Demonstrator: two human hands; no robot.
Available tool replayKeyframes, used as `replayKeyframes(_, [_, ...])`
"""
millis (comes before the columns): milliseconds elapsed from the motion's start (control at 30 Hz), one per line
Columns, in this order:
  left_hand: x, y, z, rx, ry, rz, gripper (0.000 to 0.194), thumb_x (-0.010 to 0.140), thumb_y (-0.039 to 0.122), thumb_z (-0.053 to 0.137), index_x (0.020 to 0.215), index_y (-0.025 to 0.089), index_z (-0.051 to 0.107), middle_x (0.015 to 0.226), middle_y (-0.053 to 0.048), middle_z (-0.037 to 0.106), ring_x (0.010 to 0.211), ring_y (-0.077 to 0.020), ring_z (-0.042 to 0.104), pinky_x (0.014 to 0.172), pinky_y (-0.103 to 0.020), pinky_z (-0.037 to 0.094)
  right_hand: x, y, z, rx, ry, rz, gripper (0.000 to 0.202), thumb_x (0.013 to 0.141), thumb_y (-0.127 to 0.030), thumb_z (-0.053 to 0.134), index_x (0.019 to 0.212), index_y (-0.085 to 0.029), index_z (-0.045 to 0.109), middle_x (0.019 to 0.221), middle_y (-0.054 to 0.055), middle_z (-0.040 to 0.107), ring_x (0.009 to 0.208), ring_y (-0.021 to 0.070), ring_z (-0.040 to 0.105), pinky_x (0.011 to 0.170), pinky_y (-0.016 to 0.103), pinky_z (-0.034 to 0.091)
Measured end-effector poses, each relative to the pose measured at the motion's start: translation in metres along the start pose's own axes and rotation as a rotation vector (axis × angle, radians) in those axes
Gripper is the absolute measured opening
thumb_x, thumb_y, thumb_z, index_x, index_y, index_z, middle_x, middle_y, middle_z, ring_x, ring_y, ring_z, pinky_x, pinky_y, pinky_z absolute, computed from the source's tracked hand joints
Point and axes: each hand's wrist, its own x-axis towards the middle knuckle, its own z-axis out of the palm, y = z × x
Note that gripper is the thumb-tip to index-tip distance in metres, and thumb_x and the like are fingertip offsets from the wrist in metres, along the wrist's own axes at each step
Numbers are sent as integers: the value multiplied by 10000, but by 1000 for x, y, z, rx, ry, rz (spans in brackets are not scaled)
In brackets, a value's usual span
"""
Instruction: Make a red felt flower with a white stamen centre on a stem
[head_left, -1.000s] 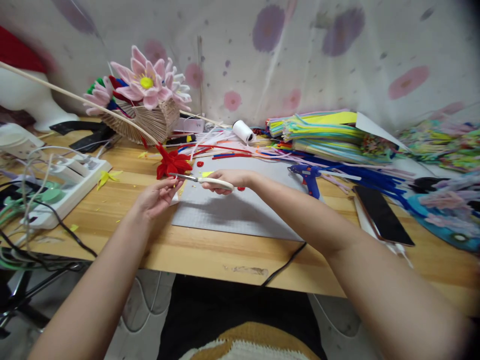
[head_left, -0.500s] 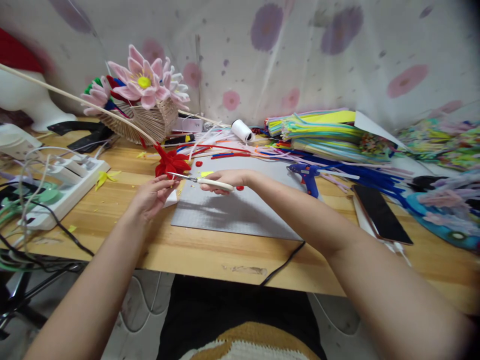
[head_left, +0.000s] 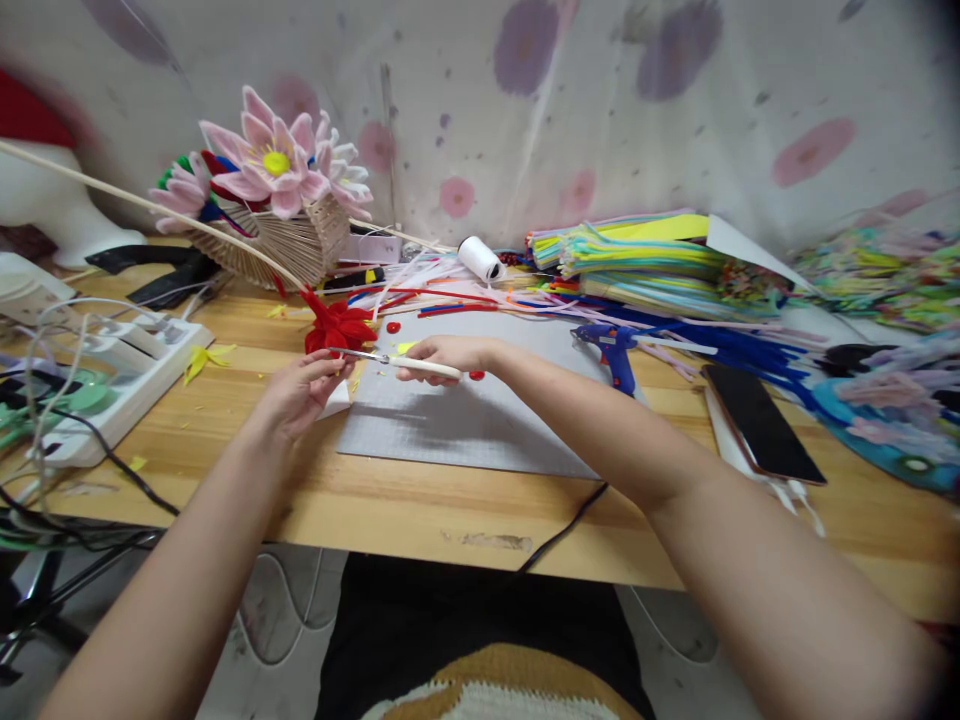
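Craft workshop: glue gun point(head_left: 616, 357), pipe-cleaner bundles point(head_left: 645, 252), fuzzy handmade flowers point(head_left: 274, 165).

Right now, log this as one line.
Right hand: holding scissors | left hand: near red flower, grip unclear | glue gun: unheld

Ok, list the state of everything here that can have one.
Scissors: in the right hand, how far open unclear
Left hand: fingers bent near the blades
Red flower: opened out
Phone: face up, dark
Glue gun: lying down, white stick in its back
White spool: on its side
Power strip: plugs inserted
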Motion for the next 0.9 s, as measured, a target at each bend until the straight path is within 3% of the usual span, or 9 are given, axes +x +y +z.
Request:
replayKeyframes(267, [2, 2, -7, 10, 18, 7, 218, 727, -128, 483, 745, 80, 545, 645, -62, 673, 631, -122, 693, 644, -156, 574, -6, -3, -8, -136, 44, -56, 359, 803, -526, 573, 785, -175, 501, 585, -62, 422, 472, 51, 383, 443, 188, 318])
replayKeyframes(400, [1, 3, -8, 18, 57, 71, 216, 718, -113, 500, 784, 92, 523, 646, -70, 681, 610, -122, 687, 616, -160, 565, -19, -5, -31, -530, 252, -75, 422, 769, -588, 571, 788, -167, 551, 719, -13, 529, 623, 89, 449, 558, 212, 316])
replayKeyframes(500, [1, 0, -3, 38, 83, 121, 248, 678, -90, 555, 809, 112, 498, 636, -56, 676, 596, -128, 679, 618, -190, 565, -34, 3, -55, -739, 385, 75, 415, 785, -556, 550, 942, -176, 609, 887, 40, 624, 747, 141, 526, 638, 236, 339])
replayKeyframes(667, [8, -13, 20, 138, 1, 226, 368, 596, -25, 660, 864, 141, 470, 651, -20, 668, 639, -146, 678, 677, -271, 563, -56, 32, -93, -1047, 506, 351, 380, 796, -385, 567, 1106, -173, 625, 1083, 114, 654, 931, 238, 590, 731, 285, 381])
replayKeyframes(900, [16, -43, 71, 397, -184, 316, 526, 557, 151, 754, 978, 164, 440, 645, 25, 654, 631, -138, 640, 712, -316, 506, -62, 75, -118, -1158, 561, 380, 364, 789, -310, 588, 1129, -201, 653, 1117, 112, 665, 1033, 270, 586, 805, 314, 405])
